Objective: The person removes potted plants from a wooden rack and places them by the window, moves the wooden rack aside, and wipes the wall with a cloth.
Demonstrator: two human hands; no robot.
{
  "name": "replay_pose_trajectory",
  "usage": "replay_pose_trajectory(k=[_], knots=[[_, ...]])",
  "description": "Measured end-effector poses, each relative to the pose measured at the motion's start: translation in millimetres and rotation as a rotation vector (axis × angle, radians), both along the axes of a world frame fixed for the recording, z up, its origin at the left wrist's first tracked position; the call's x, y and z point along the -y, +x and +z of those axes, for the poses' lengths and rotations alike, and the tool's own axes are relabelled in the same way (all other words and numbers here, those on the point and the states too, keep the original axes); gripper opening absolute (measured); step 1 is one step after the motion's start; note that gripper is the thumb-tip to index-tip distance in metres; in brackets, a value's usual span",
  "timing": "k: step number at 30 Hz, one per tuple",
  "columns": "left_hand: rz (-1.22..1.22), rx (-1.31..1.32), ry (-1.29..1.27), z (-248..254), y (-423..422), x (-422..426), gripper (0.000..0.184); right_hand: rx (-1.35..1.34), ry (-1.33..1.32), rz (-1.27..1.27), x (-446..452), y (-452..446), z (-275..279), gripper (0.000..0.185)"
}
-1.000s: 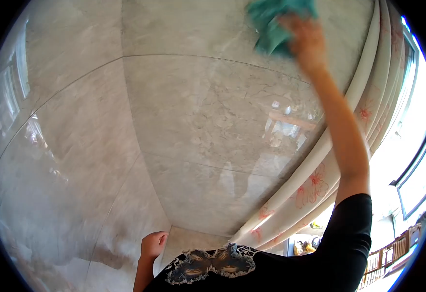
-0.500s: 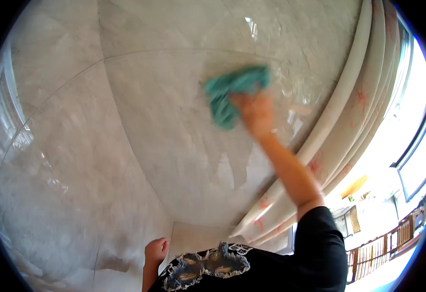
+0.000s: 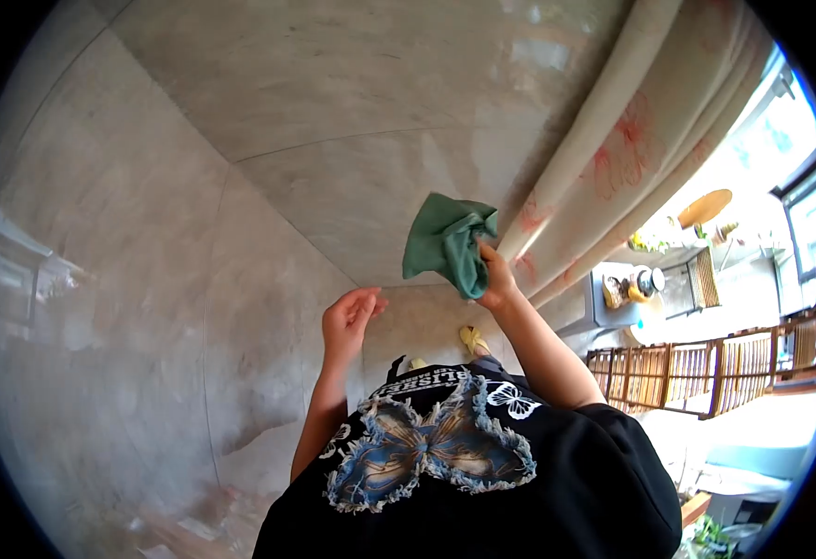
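Observation:
A crumpled green cloth (image 3: pixel 450 244) is gripped at its right edge by my right hand (image 3: pixel 496 279). The rest of it spreads out to the left of my fingers, in front of my body. My left hand (image 3: pixel 350 321) is raised to the left of the cloth, apart from it. Its fingers are loosely bent with the thumb apart, and it holds nothing. Behind the cloth stands a grey, marbled tile wall (image 3: pixel 370 196), which neither hand touches.
A second tiled wall (image 3: pixel 147 307) rises on the left and meets the other in a corner. A cream curtain with red flowers (image 3: pixel 613 158) hangs at right. Beyond are a grey table (image 3: pixel 603 303), a wooden slatted railing (image 3: pixel 678 377) and a bright window. A yellow shoe (image 3: pixel 472 340) shows below.
My right hand has come down and away from the wall with the cloth. My left hand has risen, its fist loosened. The view has tilted downward, showing more of my shirt and the floor.

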State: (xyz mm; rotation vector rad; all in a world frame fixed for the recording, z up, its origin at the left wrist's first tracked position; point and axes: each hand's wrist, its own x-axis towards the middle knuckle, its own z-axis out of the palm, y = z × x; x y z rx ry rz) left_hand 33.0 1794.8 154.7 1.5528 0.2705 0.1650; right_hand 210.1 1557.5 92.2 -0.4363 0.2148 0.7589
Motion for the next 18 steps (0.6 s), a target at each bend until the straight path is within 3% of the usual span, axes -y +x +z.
replay_pose_trajectory(k=[1, 2, 3, 4, 6, 7, 8, 11, 15, 18], knots=[[-0.023, -0.007, 0.004, 4.8, 6.7, 5.8, 0.032, 0.037, 0.181, 0.027, 8.7, -17.4, 30.5, 0.047], [-0.081, -0.050, -0.125, 14.3, 13.7, 18.4, 0.044, 0.076, 0.359, 0.054, 17.3, -31.7, 47.8, 0.054], [-0.137, -0.096, -0.256, 20.7, 18.8, 29.9, 0.056, 0.062, 0.290, 0.067, 22.4, -38.4, 52.0, 0.072], [-0.155, -0.104, -0.254, 24.2, 25.0, 39.6, 0.056, 0.059, 0.291, 0.047, 28.6, -46.0, 57.7, 0.072], [-0.409, -0.154, -0.787, 30.4, 36.8, 59.8, 0.065, 0.033, 0.293, 0.055, 42.6, -60.2, 66.0, 0.082], [-0.395, -0.198, -0.907, 36.4, 42.5, 72.4, 0.063, 0.095, 0.271, 0.040, 51.5, -66.7, 67.4, 0.086], [-0.399, -0.213, -0.904, 38.3, 45.8, 82.1, 0.063, 0.086, 0.276, 0.027, 60.2, -74.4, 69.7, 0.086], [-0.270, -0.193, -0.338, 47.1, 60.6, 115.2, 0.061, 0.166, 0.285, 0.013, 87.0, -82.7, 79.3, 0.084], [-0.227, -0.037, -0.209, 45.2, 73.3, 165.4, 0.058, 0.184, 0.214, -0.051, 141.5, -81.3, 78.8, 0.076], [-0.413, -0.253, -0.413, 53.7, 86.0, 199.9, 0.050, 0.191, 0.144, -0.062, 185.4, -70.1, 87.6, 0.070]])
